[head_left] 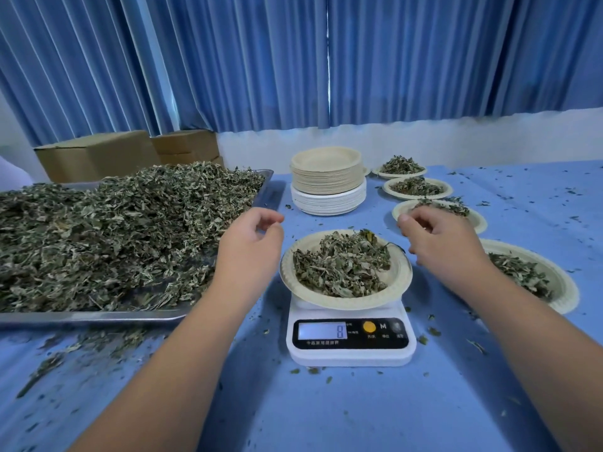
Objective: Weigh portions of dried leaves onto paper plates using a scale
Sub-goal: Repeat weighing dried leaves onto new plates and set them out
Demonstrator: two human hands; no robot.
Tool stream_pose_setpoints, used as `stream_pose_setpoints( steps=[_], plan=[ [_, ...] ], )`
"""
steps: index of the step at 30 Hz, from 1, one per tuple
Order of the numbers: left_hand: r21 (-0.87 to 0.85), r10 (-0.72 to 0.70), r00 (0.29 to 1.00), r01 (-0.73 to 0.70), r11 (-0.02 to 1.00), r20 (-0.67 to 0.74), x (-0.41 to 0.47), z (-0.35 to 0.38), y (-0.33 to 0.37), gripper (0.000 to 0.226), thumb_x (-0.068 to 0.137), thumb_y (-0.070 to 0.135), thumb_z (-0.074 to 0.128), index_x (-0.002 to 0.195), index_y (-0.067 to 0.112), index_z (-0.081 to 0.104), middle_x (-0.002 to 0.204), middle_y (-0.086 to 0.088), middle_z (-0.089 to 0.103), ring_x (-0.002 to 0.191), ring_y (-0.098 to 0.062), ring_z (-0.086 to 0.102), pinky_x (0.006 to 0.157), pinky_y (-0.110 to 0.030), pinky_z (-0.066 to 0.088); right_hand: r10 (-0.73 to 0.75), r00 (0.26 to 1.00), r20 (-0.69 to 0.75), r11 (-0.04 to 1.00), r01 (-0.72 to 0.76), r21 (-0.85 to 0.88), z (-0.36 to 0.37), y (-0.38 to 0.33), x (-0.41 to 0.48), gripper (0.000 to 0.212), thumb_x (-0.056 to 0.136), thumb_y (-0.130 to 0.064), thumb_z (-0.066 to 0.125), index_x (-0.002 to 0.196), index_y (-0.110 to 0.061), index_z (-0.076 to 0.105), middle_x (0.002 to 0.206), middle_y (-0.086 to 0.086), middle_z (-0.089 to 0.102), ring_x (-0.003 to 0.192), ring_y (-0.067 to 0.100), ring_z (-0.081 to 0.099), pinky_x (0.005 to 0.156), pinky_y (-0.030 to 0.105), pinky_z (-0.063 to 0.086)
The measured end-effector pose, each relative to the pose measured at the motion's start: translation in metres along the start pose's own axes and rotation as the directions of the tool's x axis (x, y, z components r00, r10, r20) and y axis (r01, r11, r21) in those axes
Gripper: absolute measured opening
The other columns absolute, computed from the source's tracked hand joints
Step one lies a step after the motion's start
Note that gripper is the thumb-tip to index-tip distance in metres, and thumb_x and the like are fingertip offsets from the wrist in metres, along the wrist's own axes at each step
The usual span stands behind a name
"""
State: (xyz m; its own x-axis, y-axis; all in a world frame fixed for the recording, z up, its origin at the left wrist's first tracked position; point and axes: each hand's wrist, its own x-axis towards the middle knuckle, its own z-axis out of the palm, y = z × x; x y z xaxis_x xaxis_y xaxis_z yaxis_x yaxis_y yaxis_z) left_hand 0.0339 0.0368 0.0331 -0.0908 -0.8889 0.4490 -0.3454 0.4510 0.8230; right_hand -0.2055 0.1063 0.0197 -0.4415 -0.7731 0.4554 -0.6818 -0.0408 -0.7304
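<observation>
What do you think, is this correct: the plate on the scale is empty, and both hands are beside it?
Not quite. In the head view the plate on the scale holds leaves; the left hand and right hand are indeed beside it.

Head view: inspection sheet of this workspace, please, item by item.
Surface: blue table cover, strewn with leaf crumbs.
Job's things: scale showing 8 bears a paper plate of dried leaves; metal tray heaped with leaves; four filled plates at right; plate stack behind.
Clutter: cardboard boxes behind the tray.
Grips: left hand loosely curled, empty; right hand curled, contents unclear.
Cables: nothing seen.
Surroundings: blue curtains, white wall.
</observation>
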Motion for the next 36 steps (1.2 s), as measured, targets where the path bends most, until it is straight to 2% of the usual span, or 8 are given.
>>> stream_pose_setpoints(
  steps=[2, 4, 7, 10, 14, 20, 25, 36],
  plan=[
    [0.086, 0.010, 1.000, -0.010, 0.996, 0.006, 0.001, 0.001, -0.004, 0.014, 0.093, 0.016, 0.054, 0.099, 0.024, 0.065, 0.086, 0.009, 0.057, 0.074, -0.004, 0.051, 0.069, -0.026, 0.037, 0.025, 1.000, 0.008, 1.000, -0.025, 0.015, -0.004, 0.002, 0.001, 0.022, 0.095, -0.031, 0.054, 0.080, -0.019, 0.064, 0.072, 0.000, 0.062, 0.071, 0.021, 0.063, 0.066, 0.040, 0.054],
    [0.108, 0.002, 1.000, -0.004, 0.994, 0.017, 0.003, 0.000, -0.006, 0.014, 0.093, 0.017, 0.053, 0.098, 0.025, 0.063, 0.086, 0.010, 0.056, 0.074, -0.003, 0.050, 0.067, -0.024, 0.036, 0.061, 0.998, 0.016, 0.997, -0.062, 0.049, -0.008, 0.003, 0.002, 0.018, 0.094, -0.026, 0.056, 0.080, -0.021, 0.066, 0.071, 0.003, 0.064, 0.051, 0.007, 0.057, 0.050, 0.028, 0.047],
    [0.111, -0.011, 1.000, 0.008, 0.994, 0.025, 0.004, -0.001, -0.010, 0.013, 0.093, 0.017, 0.053, 0.098, 0.025, 0.063, 0.084, 0.011, 0.057, 0.073, -0.005, 0.052, 0.063, -0.021, 0.037, 0.124, 0.991, 0.054, 0.988, -0.129, 0.087, -0.016, 0.006, 0.004, 0.015, 0.090, -0.016, 0.056, 0.082, -0.022, 0.067, 0.068, 0.006, 0.065, 0.036, 0.003, 0.048, 0.036, 0.020, 0.038],
    [0.102, -0.034, 0.999, 0.031, 0.994, 0.035, 0.004, -0.002, -0.012, 0.012, 0.095, 0.019, 0.052, 0.097, 0.027, 0.062, 0.083, 0.011, 0.059, 0.071, -0.008, 0.058, 0.055, -0.013, 0.037, 0.159, 0.978, 0.132, 0.984, -0.168, 0.063, -0.022, 0.009, 0.005, 0.014, 0.089, -0.014, 0.058, 0.083, -0.024, 0.067, 0.054, -0.004, 0.062, 0.036, 0.007, 0.049, 0.042, 0.028, 0.042],
    [0.081, -0.044, 0.998, 0.040, 0.996, 0.054, 0.004, -0.001, -0.012, 0.012, 0.096, 0.022, 0.051, 0.092, 0.029, 0.061, 0.081, 0.010, 0.059, 0.073, -0.012, 0.061, 0.051, -0.011, 0.037, 0.162, 0.970, 0.180, 0.980, -0.180, 0.085, -0.025, 0.008, 0.004, 0.013, 0.089, -0.013, 0.061, 0.085, -0.022, 0.069, 0.052, 0.000, 0.062, 0.039, 0.015, 0.050, 0.044, 0.030, 0.042],
    [0.083, -0.053, 0.995, 0.046, 0.995, 0.080, 0.003, 0.001, -0.012, 0.012, 0.095, 0.024, 0.052, 0.091, 0.031, 0.061, 0.083, 0.008, 0.062, 0.078, -0.013, 0.062, 0.060, -0.023, 0.040, 0.133, 0.943, 0.305, 0.983, -0.165, 0.081, -0.027, -0.001, -0.001, 0.033, 0.083, 0.008, 0.048, 0.092, -0.018, 0.066, 0.087, 0.002, 0.071, 0.051, 0.023, 0.058, 0.050, 0.036, 0.051],
    [0.085, -0.057, 0.995, 0.050, 0.995, 0.085, 0.003, 0.000, -0.012, 0.012, 0.095, 0.025, 0.052, 0.090, 0.032, 0.061, 0.085, 0.007, 0.063, 0.078, -0.012, 0.062, 0.061, -0.023, 0.041, 0.131, 0.917, 0.377, 0.981, -0.175, 0.084, -0.027, -0.003, -0.003, 0.027, 0.086, 0.007, 0.056, 0.100, -0.014, 0.064, 0.088, 0.005, 0.068, 0.041, 0.008, 0.055, 0.041, 0.021, 0.046],
    [0.067, -0.065, 0.994, 0.060, 0.996, 0.083, 0.004, 0.001, -0.016, 0.014, 0.094, 0.025, 0.053, 0.085, 0.033, 0.060, 0.083, 0.009, 0.063, 0.077, -0.014, 0.063, 0.064, -0.024, 0.044, 0.117, 0.921, 0.372, 0.983, -0.161, 0.090, -0.024, 0.004, 0.001, 0.026, 0.083, 0.006, 0.062, 0.097, -0.016, 0.066, 0.062, -0.004, 0.067, 0.044, 0.011, 0.056, 0.041, 0.017, 0.042]
  ],
)
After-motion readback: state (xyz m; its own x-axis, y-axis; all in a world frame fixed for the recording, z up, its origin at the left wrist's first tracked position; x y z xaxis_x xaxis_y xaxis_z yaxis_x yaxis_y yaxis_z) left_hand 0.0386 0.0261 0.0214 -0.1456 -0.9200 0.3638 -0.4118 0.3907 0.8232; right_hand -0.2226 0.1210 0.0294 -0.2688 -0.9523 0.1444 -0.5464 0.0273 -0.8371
